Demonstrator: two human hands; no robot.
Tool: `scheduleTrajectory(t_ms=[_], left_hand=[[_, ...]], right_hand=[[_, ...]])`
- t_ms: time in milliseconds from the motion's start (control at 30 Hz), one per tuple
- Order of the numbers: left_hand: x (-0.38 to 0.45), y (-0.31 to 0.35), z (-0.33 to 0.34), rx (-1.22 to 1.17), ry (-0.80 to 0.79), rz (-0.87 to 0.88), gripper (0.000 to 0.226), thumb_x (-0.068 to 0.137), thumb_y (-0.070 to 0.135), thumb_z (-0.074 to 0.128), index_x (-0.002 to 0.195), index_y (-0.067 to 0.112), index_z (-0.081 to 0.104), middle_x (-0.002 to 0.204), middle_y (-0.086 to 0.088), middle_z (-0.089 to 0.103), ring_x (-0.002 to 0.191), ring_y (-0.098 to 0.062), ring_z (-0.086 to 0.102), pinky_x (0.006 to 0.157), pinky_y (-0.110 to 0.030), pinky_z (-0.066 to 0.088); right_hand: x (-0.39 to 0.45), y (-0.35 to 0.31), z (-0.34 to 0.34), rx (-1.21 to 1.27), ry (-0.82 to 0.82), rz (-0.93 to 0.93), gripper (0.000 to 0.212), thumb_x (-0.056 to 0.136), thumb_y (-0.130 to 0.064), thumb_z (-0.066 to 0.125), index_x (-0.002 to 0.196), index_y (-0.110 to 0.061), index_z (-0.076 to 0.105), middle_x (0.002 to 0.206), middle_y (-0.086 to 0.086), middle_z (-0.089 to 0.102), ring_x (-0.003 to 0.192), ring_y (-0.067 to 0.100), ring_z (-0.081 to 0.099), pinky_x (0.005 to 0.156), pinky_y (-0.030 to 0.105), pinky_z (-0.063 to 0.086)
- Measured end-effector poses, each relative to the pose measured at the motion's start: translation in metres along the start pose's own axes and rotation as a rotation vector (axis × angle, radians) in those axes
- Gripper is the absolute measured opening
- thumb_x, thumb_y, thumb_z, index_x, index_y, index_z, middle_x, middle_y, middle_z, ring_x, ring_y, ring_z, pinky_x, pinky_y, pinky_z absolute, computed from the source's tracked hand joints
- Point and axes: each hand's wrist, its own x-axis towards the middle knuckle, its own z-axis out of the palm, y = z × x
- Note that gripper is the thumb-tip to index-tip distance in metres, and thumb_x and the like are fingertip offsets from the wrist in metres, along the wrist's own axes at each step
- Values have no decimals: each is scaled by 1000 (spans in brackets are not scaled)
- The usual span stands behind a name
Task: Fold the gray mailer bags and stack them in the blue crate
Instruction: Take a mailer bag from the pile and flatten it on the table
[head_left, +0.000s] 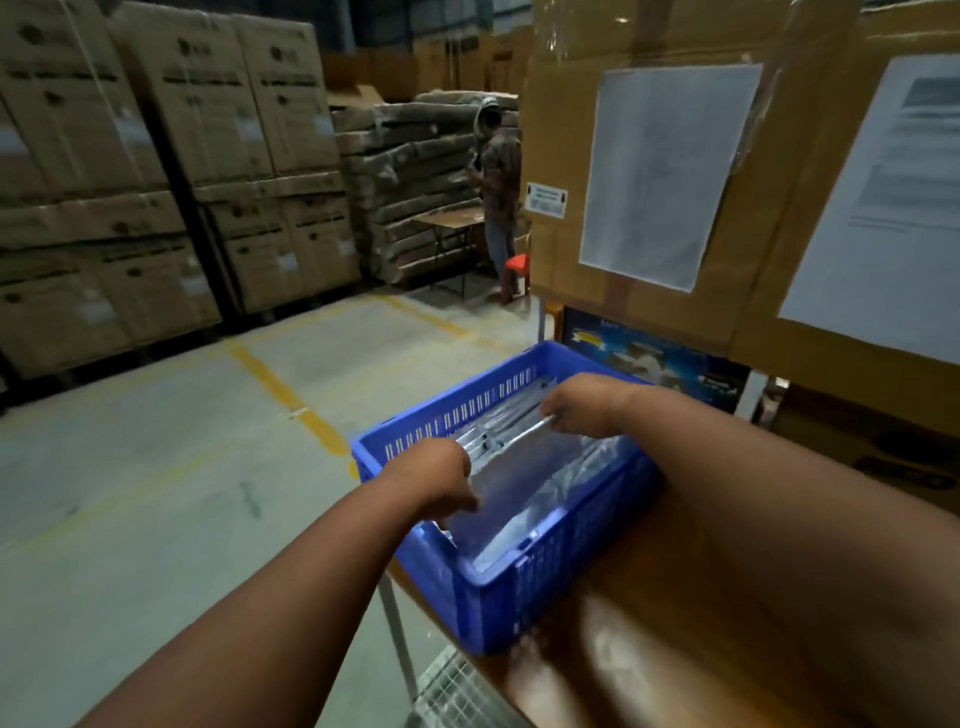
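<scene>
Reaching into the blue crate, both hands held the top gray mailer bag by its far folded edge. The left hand had its fingers curled down on the bag's near-left corner, and the right hand pinched the same edge farther back, fingers bent around the fold. More gray bags lay stacked beneath inside the crate, which sat at the left end of a brown wooden table. Taped cardboard boxes with white paper sheets stood just behind the crate. Another person stood far off by a small table.
</scene>
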Motion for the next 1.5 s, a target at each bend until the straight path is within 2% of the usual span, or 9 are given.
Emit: scheduleTrajectory(t_ms=[133, 333, 433, 633, 733, 967, 1167, 1300, 1500], left_hand=[[25, 9, 13, 93, -244, 46, 41, 84, 51, 82, 93, 11, 79, 91, -4, 77, 86, -28, 69, 75, -30, 50], [63, 9, 46, 329, -527, 112, 48, 84, 50, 80, 58, 11, 68, 51, 5, 66, 77, -25, 72, 99, -40, 59], [61, 6, 58, 354, -520, 144, 50, 80, 50, 85, 59, 11, 62, 62, 0, 62, 79, -30, 65, 96, -43, 59], [63, 3, 60, 326, -587, 173, 24, 83, 34, 82, 77, 13, 71, 82, -5, 69, 79, -29, 62, 85, -40, 57], [65, 1, 63, 369, -619, 152, 26, 84, 31, 81, 70, 15, 67, 73, -2, 65, 79, -29, 64, 92, -44, 61], [68, 4, 67, 392, -711, 119, 23, 95, 30, 77, 83, 12, 70, 73, -2, 60, 84, -29, 59, 85, -39, 53], [67, 5, 63, 353, -708, 59, 33, 86, 46, 83, 75, 17, 70, 75, 1, 67, 83, -26, 65, 92, -40, 57], [59, 18, 38, 296, -610, 76, 44, 90, 56, 79, 78, 15, 69, 76, -2, 71, 66, -21, 65, 79, -34, 55], [50, 115, -8, 297, -191, 341, 35, 98, 40, 65, 126, 20, 69, 124, -7, 70, 113, -32, 68, 92, -45, 57]], right_hand=[[35, -11, 29, -38, -205, 32, 29, 100, -17, 61, 124, -29, 72, 118, -4, 68, 110, 24, 63, 90, 36, 49], [65, -2, 68, -93, -324, 91, 23, 89, -19, 74, 110, -24, 77, 105, 4, 76, 95, 27, 70, 86, 38, 59], [68, -8, 72, -185, -378, 87, 18, 92, -27, 77, 106, -16, 78, 94, 8, 75, 80, 26, 67, 70, 30, 54], [78, -39, 93, -162, -503, 48, 10, 95, 0, 71, 91, -10, 70, 69, 7, 64, 32, 7, 49, 34, 17, 39], [84, -41, 108, -176, -427, 110, 15, 91, -3, 78, 83, -14, 70, 55, -2, 62, 40, 14, 54, 43, 19, 44], [86, -38, 105, -334, -365, 53, 36, 93, -32, 81, 126, -22, 70, 104, -3, 64, 91, 29, 65, 85, 42, 61], [76, -29, 96, -160, -232, 162, 17, 94, -38, 78, 92, -25, 68, 98, -2, 69, 82, 23, 65, 77, 38, 59], [47, -10, 80, 14, -112, 184, 24, 94, -52, 73, 105, -31, 72, 102, -5, 70, 93, 22, 66, 77, 36, 54], [-37, 12, 77, 150, 17, 230, 28, 103, -53, 57, 117, -33, 71, 109, -5, 71, 98, 20, 65, 87, 42, 55]])
